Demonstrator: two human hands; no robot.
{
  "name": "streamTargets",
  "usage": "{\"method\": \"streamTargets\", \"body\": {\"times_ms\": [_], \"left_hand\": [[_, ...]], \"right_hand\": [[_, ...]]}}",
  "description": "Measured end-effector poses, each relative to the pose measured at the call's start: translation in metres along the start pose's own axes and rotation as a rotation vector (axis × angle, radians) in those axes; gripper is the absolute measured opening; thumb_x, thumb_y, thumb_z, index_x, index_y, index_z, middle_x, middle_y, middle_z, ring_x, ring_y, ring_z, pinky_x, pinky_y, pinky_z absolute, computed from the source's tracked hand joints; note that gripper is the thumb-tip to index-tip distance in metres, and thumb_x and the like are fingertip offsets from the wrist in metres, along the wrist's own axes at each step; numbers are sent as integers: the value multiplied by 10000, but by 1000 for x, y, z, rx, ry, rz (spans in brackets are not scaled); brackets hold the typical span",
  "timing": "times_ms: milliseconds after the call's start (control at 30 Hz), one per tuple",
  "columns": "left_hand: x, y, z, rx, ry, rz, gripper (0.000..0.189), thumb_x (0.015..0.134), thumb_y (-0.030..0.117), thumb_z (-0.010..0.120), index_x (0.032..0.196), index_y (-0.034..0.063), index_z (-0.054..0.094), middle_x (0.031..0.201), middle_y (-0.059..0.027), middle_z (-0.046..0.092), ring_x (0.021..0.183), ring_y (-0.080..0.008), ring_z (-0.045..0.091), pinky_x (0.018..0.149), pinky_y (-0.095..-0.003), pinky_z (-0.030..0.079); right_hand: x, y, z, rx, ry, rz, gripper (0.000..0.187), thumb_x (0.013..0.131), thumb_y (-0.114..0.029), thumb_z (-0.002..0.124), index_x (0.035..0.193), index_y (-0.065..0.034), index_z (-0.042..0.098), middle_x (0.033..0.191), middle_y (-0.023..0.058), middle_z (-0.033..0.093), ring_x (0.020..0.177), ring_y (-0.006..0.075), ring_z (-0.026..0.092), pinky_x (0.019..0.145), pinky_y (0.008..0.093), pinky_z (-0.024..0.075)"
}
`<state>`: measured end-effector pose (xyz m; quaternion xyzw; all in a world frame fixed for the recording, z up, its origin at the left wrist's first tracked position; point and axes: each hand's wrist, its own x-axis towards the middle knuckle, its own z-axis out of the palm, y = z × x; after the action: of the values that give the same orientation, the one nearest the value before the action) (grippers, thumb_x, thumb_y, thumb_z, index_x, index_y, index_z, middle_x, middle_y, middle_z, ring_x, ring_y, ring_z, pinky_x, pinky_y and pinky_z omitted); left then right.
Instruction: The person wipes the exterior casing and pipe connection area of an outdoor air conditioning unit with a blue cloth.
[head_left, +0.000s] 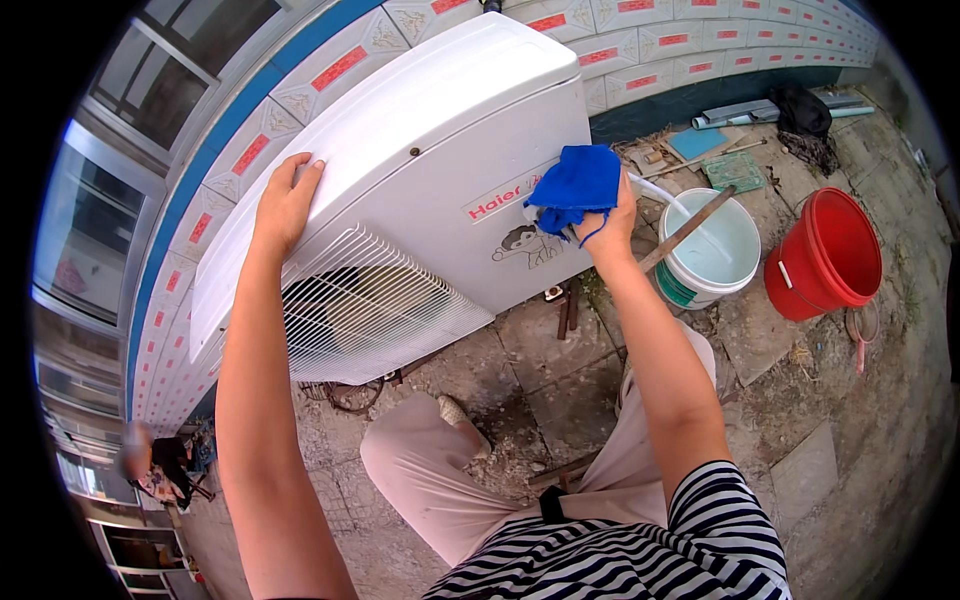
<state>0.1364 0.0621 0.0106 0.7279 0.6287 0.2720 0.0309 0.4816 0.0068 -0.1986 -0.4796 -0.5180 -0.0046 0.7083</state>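
A white Haier outdoor air-conditioner unit (442, 157) stands before me against the tiled wall. My left hand (289, 199) rests on the front edge of its top cover, holding nothing, thumb and fingers apart. In my right hand (609, 225) is a blue cloth (579, 180), held against the front panel at the right end of the brand lettering. Below the cloth is a printed cartoon figure (529, 246). The wire fan grille (375, 315) lies between my two arms, lower on the front.
To the right stand a white bucket (712, 255) with pale liquid, a wooden stick (694, 225) leaning across it, and a red bucket (814, 259). Pipes (750, 118) and a black bag (801, 112) lie by the wall. A person (154, 461) is far left.
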Motion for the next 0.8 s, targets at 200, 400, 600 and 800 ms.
{"method": "streamTargets", "body": {"times_ms": [200, 400, 600, 800], "left_hand": [[1, -5, 1, 9, -15, 15, 545, 881, 447, 542, 1252, 49, 567, 1291, -213, 546, 1202, -328, 510, 1022, -364, 360], [-1, -6, -1, -10, 1, 15, 496, 917, 382, 556, 1249, 14, 568, 1204, -167, 600, 1106, -229, 547, 980, -298, 375], [1, -3, 1, 7, 14, 25, 500, 916, 385, 551, 1255, 18, 560, 1214, -179, 592, 1120, -239, 542, 985, -306, 374], [2, -4, 0, 49, -1, 26, 557, 881, 452, 543, 1255, 41, 556, 1310, -229, 519, 1225, -346, 489, 1032, -370, 357]], "right_hand": [[-70, -37, 47, 23, -336, 124, 497, 599, -23, 691, 1034, 8, 454, 963, 232, 504, 832, 453, 565, 690, 473, 490], [-69, -60, 61, -26, -554, -65, 305, 680, 82, 600, 929, -49, 482, 997, 152, 512, 850, 394, 580, 685, 465, 501], [22, -23, 9, -19, 6, 16, 409, 639, 61, 595, 1037, 20, 510, 967, 204, 547, 895, 407, 573, 800, 397, 483], [11, -50, 39, 60, 121, 22, 398, 747, -92, 681, 1101, 20, 539, 1017, 157, 615, 884, 293, 628, 813, 340, 494]]}}
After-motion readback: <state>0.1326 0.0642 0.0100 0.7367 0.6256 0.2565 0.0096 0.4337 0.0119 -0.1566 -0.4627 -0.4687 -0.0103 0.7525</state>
